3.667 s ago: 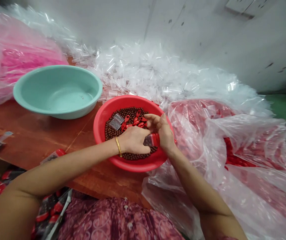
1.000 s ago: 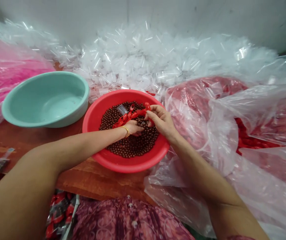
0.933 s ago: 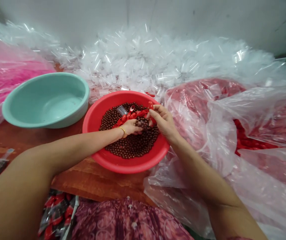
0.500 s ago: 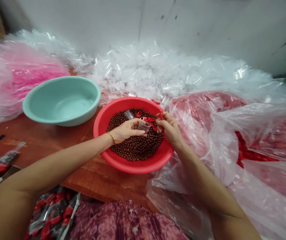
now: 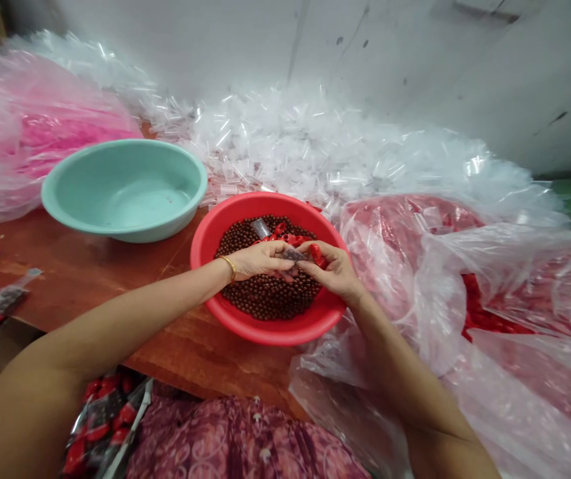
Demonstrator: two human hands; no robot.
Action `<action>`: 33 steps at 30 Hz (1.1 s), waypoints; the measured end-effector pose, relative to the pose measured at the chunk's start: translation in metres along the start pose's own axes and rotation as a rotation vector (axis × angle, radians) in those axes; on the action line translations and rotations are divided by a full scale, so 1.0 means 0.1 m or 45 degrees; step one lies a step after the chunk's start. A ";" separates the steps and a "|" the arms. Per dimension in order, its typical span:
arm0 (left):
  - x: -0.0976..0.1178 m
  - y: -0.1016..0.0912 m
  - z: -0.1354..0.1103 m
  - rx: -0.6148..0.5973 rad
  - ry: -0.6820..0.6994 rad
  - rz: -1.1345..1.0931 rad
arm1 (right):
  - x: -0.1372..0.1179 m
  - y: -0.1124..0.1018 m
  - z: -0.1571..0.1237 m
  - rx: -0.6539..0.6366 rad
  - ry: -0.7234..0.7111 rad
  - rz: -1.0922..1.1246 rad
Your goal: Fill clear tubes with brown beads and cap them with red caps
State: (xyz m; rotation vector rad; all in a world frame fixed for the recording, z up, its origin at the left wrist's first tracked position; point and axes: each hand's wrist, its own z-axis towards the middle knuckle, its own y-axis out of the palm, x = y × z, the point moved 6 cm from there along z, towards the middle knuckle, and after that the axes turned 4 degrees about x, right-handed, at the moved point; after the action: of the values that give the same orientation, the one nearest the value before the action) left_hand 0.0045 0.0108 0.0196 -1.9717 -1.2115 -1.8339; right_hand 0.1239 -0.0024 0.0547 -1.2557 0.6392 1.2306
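Over a red basin (image 5: 275, 336) of small round brown balls (image 5: 275, 299), my left hand (image 5: 260, 258) pinches a small clear plastic tube (image 5: 293, 255) with dark contents. My right hand (image 5: 334, 269) grips a red plastic cap (image 5: 317, 255) at the tube's right end. Fingers hide whether the cap is on the tube. Behind my hands, several red caps (image 5: 295, 239) and another clear tube (image 5: 260, 229) lie on the balls.
A pale green basin (image 5: 126, 186) stands left on the brown table (image 5: 166, 332). Clear tubes (image 5: 285, 140) are heaped along the wall. Bags of red pieces (image 5: 415, 266) lie right, a pink-filled bag (image 5: 56, 133) left. Filled, red-capped tubes (image 5: 100, 419) sit in a box below.
My right hand has moved left and slightly down, bringing the red cap against the tube in my left hand. The view has shifted slightly.
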 end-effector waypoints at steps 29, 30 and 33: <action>0.15 0.03 -0.05 0.045 0.086 0.108 | -0.02 -0.17 0.02 0.627 -0.030 -0.053; 0.15 0.03 -0.06 0.050 0.102 0.114 | -0.07 -0.16 0.00 0.609 -0.107 -0.192; 0.17 0.03 -0.06 0.053 0.129 0.146 | -0.20 -0.14 -0.04 0.482 -0.251 -0.584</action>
State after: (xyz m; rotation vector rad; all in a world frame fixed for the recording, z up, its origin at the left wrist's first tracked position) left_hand 0.0003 0.0119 0.0377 -1.8608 -1.0754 -1.8133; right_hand 0.1323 -0.0110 0.0769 -0.8845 0.3864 0.7920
